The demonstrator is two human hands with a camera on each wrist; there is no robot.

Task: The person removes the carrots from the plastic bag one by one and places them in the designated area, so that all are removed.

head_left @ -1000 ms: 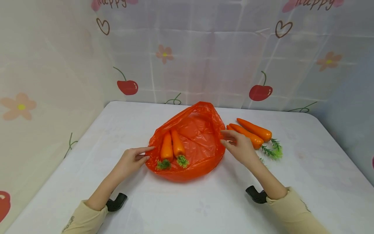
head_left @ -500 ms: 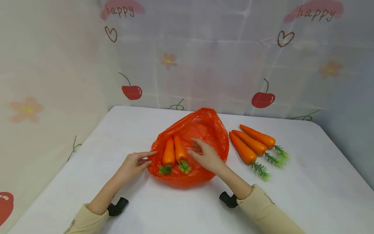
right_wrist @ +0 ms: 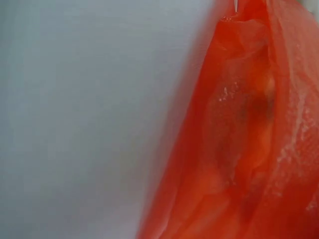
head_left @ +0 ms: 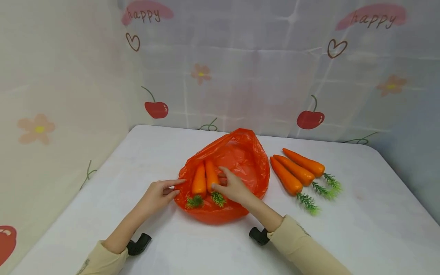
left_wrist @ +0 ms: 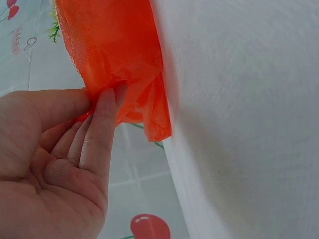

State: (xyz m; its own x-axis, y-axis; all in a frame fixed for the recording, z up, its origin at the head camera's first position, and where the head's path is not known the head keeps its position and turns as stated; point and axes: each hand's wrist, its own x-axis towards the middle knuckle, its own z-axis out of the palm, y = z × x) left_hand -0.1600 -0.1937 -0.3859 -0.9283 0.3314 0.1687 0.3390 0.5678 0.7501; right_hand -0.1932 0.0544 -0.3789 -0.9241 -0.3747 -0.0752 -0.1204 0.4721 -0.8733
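An orange-red plastic bag lies on the table with its mouth spread wide. Inside it, toward the left, two carrots with green tops rest side by side: a left carrot and a right carrot. My left hand pinches the bag's left rim; in the left wrist view, thumb and fingers of that hand meet on the plastic. My right hand reaches into the bag and holds the right carrot, thumb across its thick end. In the right wrist view the bag's wall hides this hand.
Right of the bag, three more carrots lie fanned out on the white table: a near carrot, a middle carrot and a far carrot. A patterned curtain stands behind the table.
My right hand has gone from the bag's right rim leftward into the bag, onto the right carrot. My left hand has stayed at the left rim. The head view has tilted up slightly.
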